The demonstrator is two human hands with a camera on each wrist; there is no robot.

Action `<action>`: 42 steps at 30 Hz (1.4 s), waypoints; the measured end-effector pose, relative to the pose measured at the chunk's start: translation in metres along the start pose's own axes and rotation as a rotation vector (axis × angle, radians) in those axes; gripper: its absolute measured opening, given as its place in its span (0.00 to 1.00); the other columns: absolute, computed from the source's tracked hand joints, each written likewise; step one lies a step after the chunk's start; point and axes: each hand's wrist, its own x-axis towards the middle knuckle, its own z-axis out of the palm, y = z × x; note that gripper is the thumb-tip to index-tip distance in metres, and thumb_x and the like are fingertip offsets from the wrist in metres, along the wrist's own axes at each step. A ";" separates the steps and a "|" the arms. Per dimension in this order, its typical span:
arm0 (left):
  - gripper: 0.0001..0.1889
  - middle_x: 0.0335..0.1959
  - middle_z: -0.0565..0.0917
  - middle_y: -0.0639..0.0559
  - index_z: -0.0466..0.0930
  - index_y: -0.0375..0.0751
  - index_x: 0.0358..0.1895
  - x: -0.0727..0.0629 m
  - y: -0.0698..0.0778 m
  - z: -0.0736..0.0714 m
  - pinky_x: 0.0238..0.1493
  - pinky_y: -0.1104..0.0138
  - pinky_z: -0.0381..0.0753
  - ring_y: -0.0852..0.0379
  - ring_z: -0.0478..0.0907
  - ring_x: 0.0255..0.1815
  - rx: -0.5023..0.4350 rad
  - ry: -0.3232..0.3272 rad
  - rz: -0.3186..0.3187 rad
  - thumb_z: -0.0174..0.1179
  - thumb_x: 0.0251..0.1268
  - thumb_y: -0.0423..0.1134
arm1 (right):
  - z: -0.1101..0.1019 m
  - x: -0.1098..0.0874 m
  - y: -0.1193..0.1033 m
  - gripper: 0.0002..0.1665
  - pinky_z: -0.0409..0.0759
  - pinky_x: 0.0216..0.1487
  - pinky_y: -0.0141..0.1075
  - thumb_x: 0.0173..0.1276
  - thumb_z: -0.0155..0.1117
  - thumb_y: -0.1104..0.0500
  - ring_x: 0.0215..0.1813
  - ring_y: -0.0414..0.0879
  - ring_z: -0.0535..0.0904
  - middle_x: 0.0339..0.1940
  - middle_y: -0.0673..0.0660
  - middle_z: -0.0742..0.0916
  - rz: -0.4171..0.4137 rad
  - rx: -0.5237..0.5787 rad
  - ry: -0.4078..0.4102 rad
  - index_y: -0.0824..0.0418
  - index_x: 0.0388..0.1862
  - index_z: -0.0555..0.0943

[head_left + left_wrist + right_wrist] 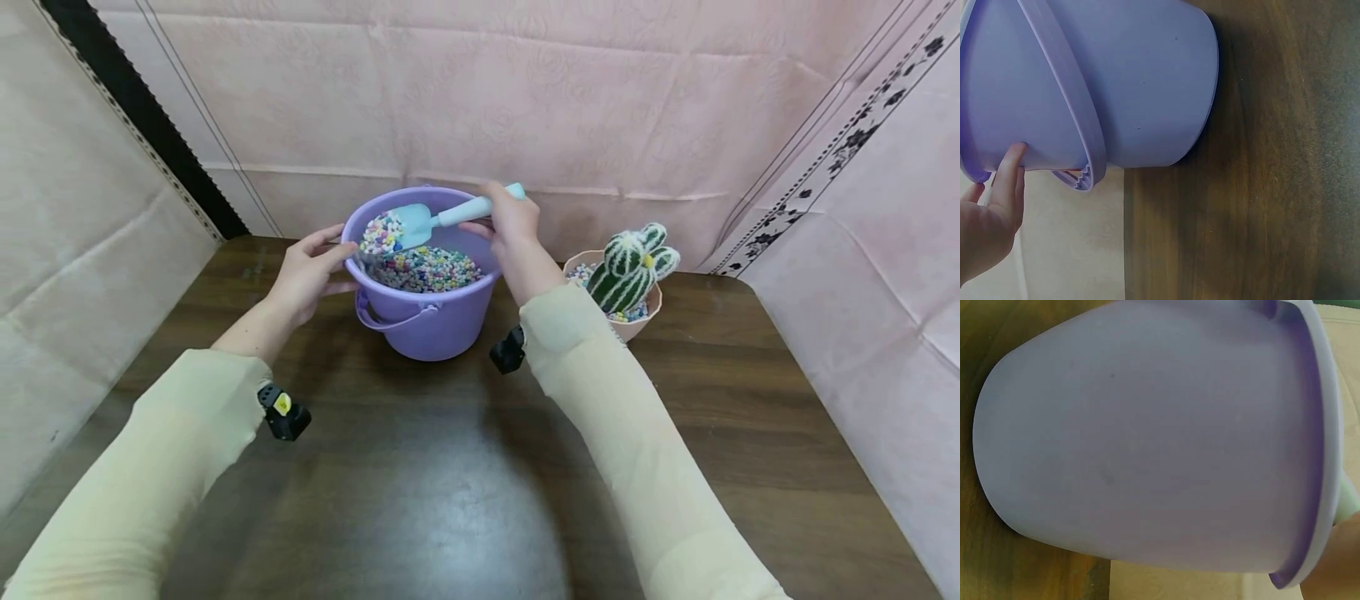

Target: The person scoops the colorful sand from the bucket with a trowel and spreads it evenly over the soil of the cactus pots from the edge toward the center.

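In the head view a purple bucket (442, 329) stands on the table, holding many small multicoloured beads (431, 271). My left hand (303, 279) grips its left rim; in the left wrist view the fingers (1007, 178) press the outer wall just below the rim. My right hand (513, 229) holds a light blue toy shovel (463, 212) by its handle over the bucket. A heap of beads (381, 234) lies on the shovel's blade. In the right wrist view the bucket wall (1147, 437) hides most of the shovel.
Right of the bucket, behind my right forearm, a knitted cactus (622, 271) stands in a pale pot (633, 327) with similar beads. The bucket's handle (390, 323) hangs down at its front left. Cloth-covered walls (465, 100) border the brown wooden table (390, 467).
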 end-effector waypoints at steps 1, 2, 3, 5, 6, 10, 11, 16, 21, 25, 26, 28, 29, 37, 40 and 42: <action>0.34 0.50 0.70 0.54 0.55 0.43 0.72 0.000 0.000 0.000 0.39 0.73 0.84 0.65 0.78 0.40 0.002 0.001 -0.001 0.56 0.66 0.44 | -0.001 0.001 -0.001 0.07 0.86 0.27 0.39 0.60 0.59 0.66 0.32 0.50 0.81 0.30 0.57 0.78 0.005 0.015 0.002 0.62 0.35 0.71; 0.34 0.50 0.70 0.54 0.54 0.43 0.72 0.000 0.000 0.001 0.39 0.73 0.84 0.65 0.78 0.41 0.008 0.001 -0.001 0.56 0.66 0.45 | -0.001 0.001 -0.002 0.07 0.86 0.27 0.40 0.60 0.59 0.67 0.32 0.51 0.81 0.31 0.57 0.77 0.009 0.027 0.005 0.62 0.36 0.71; 0.34 0.50 0.70 0.54 0.54 0.43 0.72 0.000 0.000 0.001 0.39 0.73 0.84 0.64 0.78 0.42 0.011 0.002 -0.002 0.56 0.66 0.45 | -0.002 0.002 -0.002 0.07 0.86 0.28 0.40 0.61 0.59 0.67 0.33 0.51 0.81 0.31 0.57 0.77 0.009 0.035 0.003 0.62 0.36 0.70; 0.33 0.51 0.70 0.52 0.54 0.43 0.72 0.000 0.000 0.001 0.39 0.73 0.84 0.64 0.78 0.42 0.017 0.001 -0.001 0.55 0.67 0.45 | -0.003 0.002 -0.003 0.07 0.86 0.28 0.40 0.61 0.58 0.67 0.32 0.51 0.80 0.31 0.57 0.77 0.010 0.052 0.004 0.62 0.36 0.70; 0.33 0.52 0.70 0.52 0.54 0.43 0.72 0.000 0.000 0.001 0.39 0.73 0.84 0.64 0.78 0.42 0.023 -0.001 0.001 0.55 0.67 0.45 | -0.004 0.002 -0.003 0.07 0.86 0.28 0.40 0.60 0.58 0.68 0.32 0.51 0.80 0.31 0.58 0.77 0.009 0.060 0.006 0.62 0.35 0.70; 0.33 0.53 0.69 0.51 0.53 0.44 0.73 0.000 -0.001 0.001 0.40 0.72 0.84 0.66 0.78 0.41 0.043 -0.008 0.004 0.54 0.68 0.45 | -0.006 0.003 -0.005 0.05 0.86 0.26 0.40 0.60 0.57 0.68 0.31 0.51 0.79 0.29 0.59 0.77 0.003 0.088 0.014 0.62 0.32 0.70; 0.33 0.53 0.69 0.51 0.53 0.44 0.73 0.000 -0.001 0.000 0.40 0.72 0.84 0.67 0.79 0.41 0.042 -0.010 0.004 0.54 0.68 0.45 | -0.006 0.003 -0.006 0.05 0.86 0.26 0.40 0.60 0.57 0.68 0.31 0.52 0.79 0.28 0.59 0.77 0.003 0.093 0.017 0.62 0.31 0.70; 0.34 0.54 0.69 0.51 0.53 0.45 0.73 -0.003 0.001 0.000 0.39 0.72 0.84 0.65 0.79 0.43 0.024 -0.014 0.003 0.54 0.67 0.46 | -0.009 0.000 -0.015 0.04 0.86 0.27 0.40 0.61 0.57 0.67 0.35 0.53 0.79 0.29 0.59 0.78 0.002 0.104 0.028 0.62 0.32 0.71; 0.34 0.57 0.68 0.48 0.52 0.45 0.73 -0.004 0.001 0.001 0.40 0.72 0.84 0.64 0.79 0.43 0.029 -0.008 0.006 0.54 0.68 0.46 | -0.013 -0.004 -0.027 0.07 0.86 0.29 0.40 0.61 0.57 0.67 0.39 0.56 0.80 0.31 0.60 0.79 0.001 0.119 0.039 0.62 0.37 0.69; 0.33 0.58 0.68 0.45 0.52 0.44 0.73 -0.004 0.001 0.003 0.40 0.72 0.84 0.59 0.78 0.47 0.040 0.007 0.003 0.53 0.68 0.46 | -0.018 -0.006 -0.039 0.07 0.86 0.35 0.41 0.61 0.56 0.67 0.37 0.54 0.80 0.32 0.61 0.79 -0.003 0.135 0.040 0.62 0.37 0.69; 0.33 0.60 0.68 0.44 0.53 0.44 0.73 -0.004 0.001 0.004 0.42 0.72 0.84 0.56 0.78 0.50 0.056 0.019 0.001 0.53 0.68 0.46 | -0.019 -0.006 -0.043 0.06 0.86 0.36 0.41 0.62 0.55 0.67 0.36 0.53 0.79 0.32 0.60 0.78 -0.003 0.140 0.037 0.62 0.37 0.69; 0.33 0.64 0.66 0.41 0.54 0.43 0.72 -0.003 0.002 0.006 0.49 0.69 0.82 0.52 0.74 0.57 0.085 0.054 -0.001 0.53 0.68 0.46 | -0.022 -0.006 -0.050 0.04 0.86 0.38 0.41 0.62 0.55 0.66 0.37 0.52 0.79 0.32 0.60 0.78 0.000 0.145 0.037 0.62 0.34 0.70; 0.33 0.66 0.65 0.41 0.55 0.43 0.72 -0.003 0.003 0.007 0.53 0.68 0.80 0.51 0.72 0.60 0.102 0.077 -0.001 0.53 0.67 0.46 | -0.023 -0.006 -0.054 0.03 0.86 0.39 0.41 0.62 0.55 0.66 0.38 0.52 0.78 0.32 0.60 0.78 0.003 0.151 0.038 0.62 0.33 0.70; 0.30 0.66 0.70 0.45 0.64 0.43 0.68 -0.001 0.029 0.023 0.66 0.68 0.70 0.54 0.67 0.65 0.048 0.302 0.152 0.60 0.61 0.36 | -0.038 -0.007 -0.091 0.04 0.83 0.49 0.41 0.63 0.55 0.65 0.48 0.50 0.77 0.36 0.59 0.76 0.062 0.198 0.078 0.61 0.31 0.70; 0.28 0.63 0.73 0.46 0.68 0.43 0.65 -0.002 0.046 0.036 0.64 0.70 0.71 0.55 0.71 0.62 -0.035 0.312 0.229 0.62 0.59 0.33 | -0.047 -0.007 -0.106 0.04 0.83 0.48 0.41 0.63 0.56 0.65 0.48 0.50 0.78 0.38 0.59 0.77 0.080 0.228 0.097 0.61 0.31 0.70; 0.28 0.62 0.74 0.45 0.69 0.42 0.64 -0.004 0.056 0.046 0.63 0.70 0.72 0.55 0.72 0.60 -0.095 0.283 0.264 0.62 0.59 0.32 | -0.053 -0.006 -0.115 0.04 0.84 0.46 0.42 0.62 0.58 0.65 0.48 0.50 0.78 0.39 0.59 0.78 0.089 0.250 0.110 0.60 0.31 0.71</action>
